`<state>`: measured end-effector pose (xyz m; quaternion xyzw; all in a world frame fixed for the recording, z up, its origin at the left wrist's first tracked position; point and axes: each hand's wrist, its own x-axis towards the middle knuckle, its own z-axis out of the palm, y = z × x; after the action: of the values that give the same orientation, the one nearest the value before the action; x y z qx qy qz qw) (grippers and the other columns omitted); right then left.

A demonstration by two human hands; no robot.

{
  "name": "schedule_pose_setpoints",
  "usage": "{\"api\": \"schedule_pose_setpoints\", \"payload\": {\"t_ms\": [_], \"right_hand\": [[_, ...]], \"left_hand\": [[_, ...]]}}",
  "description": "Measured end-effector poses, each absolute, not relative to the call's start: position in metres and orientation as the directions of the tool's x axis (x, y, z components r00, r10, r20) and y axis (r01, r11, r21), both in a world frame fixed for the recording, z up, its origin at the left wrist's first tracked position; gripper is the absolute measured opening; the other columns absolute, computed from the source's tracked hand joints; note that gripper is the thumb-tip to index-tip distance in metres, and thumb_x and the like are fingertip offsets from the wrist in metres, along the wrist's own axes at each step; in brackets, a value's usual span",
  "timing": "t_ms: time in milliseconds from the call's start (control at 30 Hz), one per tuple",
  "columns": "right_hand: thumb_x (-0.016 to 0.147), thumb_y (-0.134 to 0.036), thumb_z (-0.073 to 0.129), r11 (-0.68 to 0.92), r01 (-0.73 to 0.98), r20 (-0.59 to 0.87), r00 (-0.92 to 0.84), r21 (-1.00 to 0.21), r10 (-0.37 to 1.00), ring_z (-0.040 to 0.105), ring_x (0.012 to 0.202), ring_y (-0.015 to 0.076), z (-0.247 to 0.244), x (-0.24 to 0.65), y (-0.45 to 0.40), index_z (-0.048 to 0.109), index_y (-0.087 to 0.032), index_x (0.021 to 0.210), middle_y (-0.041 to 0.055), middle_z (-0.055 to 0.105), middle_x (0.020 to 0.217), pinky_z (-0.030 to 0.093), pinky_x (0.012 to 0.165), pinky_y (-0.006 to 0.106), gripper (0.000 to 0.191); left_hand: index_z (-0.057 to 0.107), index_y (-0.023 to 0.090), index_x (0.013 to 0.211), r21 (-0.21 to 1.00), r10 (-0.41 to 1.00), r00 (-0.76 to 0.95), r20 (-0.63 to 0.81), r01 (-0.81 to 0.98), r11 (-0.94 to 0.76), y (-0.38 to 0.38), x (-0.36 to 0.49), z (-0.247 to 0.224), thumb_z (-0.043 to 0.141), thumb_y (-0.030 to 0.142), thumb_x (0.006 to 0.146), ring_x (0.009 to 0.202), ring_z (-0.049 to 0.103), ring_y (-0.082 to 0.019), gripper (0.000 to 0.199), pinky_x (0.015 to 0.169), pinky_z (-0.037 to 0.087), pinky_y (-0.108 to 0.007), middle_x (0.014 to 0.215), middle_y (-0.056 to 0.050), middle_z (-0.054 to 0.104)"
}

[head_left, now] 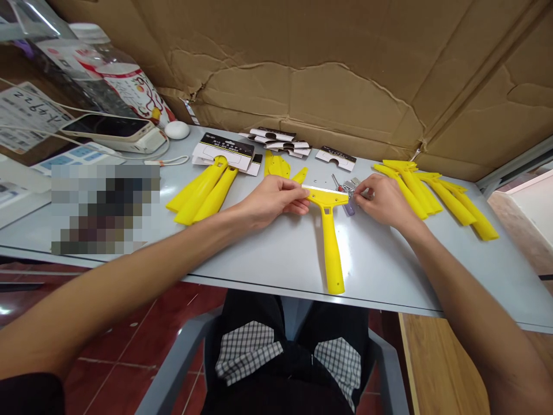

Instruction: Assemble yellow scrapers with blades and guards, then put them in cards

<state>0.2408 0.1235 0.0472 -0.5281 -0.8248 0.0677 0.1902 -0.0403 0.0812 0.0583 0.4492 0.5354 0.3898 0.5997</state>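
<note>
A yellow scraper (330,248) with a T-shaped head and a pale blade strip along its top edge lies with its handle toward me. My left hand (280,199) pinches the left end of its head. To the right of the head is my right hand (382,196), its thumb and fingers pressed together; whatever they hold is too small to make out. Beside those fingertips sit a heap of small metal screws (349,188), a purple piece (349,207) and a thin screwdriver-like tool (336,183). Flat yellow head plates (277,166) lie behind my left hand.
Yellow scraper handles lie at right (458,202). Carded yellow scrapers (207,193) rest at left, near stacked black-and-white cards (276,141) and a single card (336,157). A phone (108,127), cable and bottle (129,86) stand far left. A cardboard wall (294,98) closes the back.
</note>
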Motion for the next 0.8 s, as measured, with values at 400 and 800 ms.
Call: {"api": "schedule_pose_setpoints", "payload": {"t_ms": [400, 800], "right_hand": [[0.094, -0.031, 0.073, 0.639, 0.500, 0.542, -0.345, -0.585, 0.766, 0.072, 0.103, 0.0264, 0.063, 0.201, 0.088, 0.079, -0.025, 0.088, 0.0066, 0.078, 0.103, 0.056, 0.095, 0.045, 0.010], [0.097, -0.026, 0.071, 0.709, 0.528, 0.530, -0.474, -0.468, 0.703, 0.069, 0.111, 0.0304, 0.047, 0.188, 0.077, 0.081, -0.024, 0.091, 0.0086, 0.078, 0.110, 0.052, 0.099, 0.052, 0.011]], "left_hand": [[0.077, 0.011, 0.077, 0.986, 0.973, 0.159, -0.167, 0.028, 0.165, 0.062, -0.028, 0.057, 0.074, 0.018, 0.098, 0.064, 0.072, -0.012, 0.022, 0.074, 0.063, -0.027, 0.076, -0.008, 0.079], [0.076, 0.012, 0.080, 0.982, 0.954, 0.236, -0.185, 0.018, 0.186, 0.058, -0.024, 0.050, 0.072, 0.020, 0.100, 0.062, 0.073, -0.010, 0.022, 0.068, 0.061, -0.024, 0.073, -0.005, 0.079]]}}
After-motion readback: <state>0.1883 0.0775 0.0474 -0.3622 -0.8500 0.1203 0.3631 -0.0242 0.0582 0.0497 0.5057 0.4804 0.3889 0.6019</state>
